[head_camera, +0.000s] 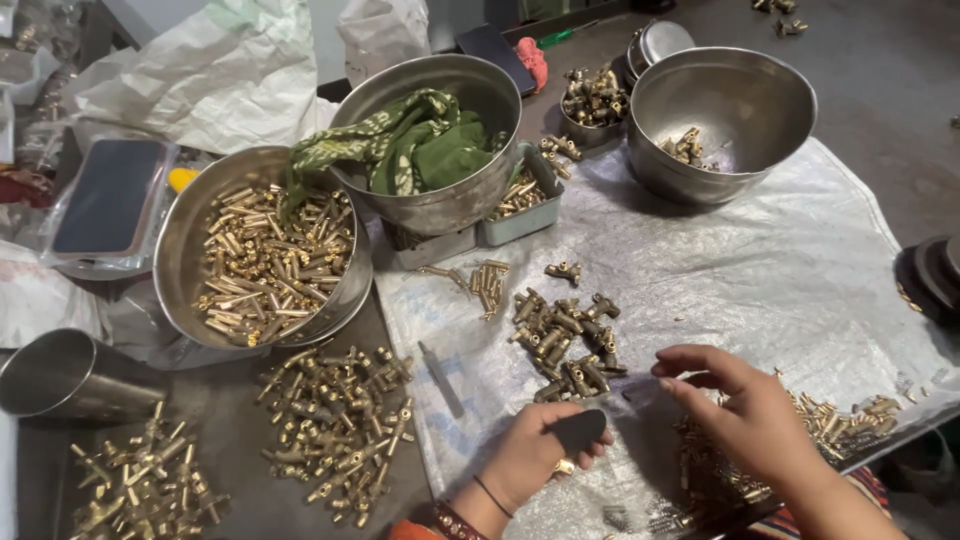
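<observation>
At the lower centre of the frame the left hand (535, 450) is curling closed around a small dark flat piece (580, 430), and a brass fitting (563, 466) is showing just beneath the fingers. To its right, the right hand (745, 415) is hovering over the clear plastic sheet (760, 270) with thumb and forefinger pinched narrow; whether anything is sitting between the fingertips cannot be told. By judgement, the step in hand is sorting or assembling small brass parts, one piece at a time. The working pile of brass fittings (565, 340) is lying in mid-frame, just above both hands, and a further heap of brass pins (840, 415) is lying at the lower right beside the right wrist. A steel bowl of brass tubes (265, 260) is standing at the left, a bowl holding a green cloth (430, 140) at the upper centre, and a nearly empty steel bowl (725, 120) at the upper right. The next move is judged to call for a fine fingertip pick from the central pile without scattering its neighbours.
</observation>
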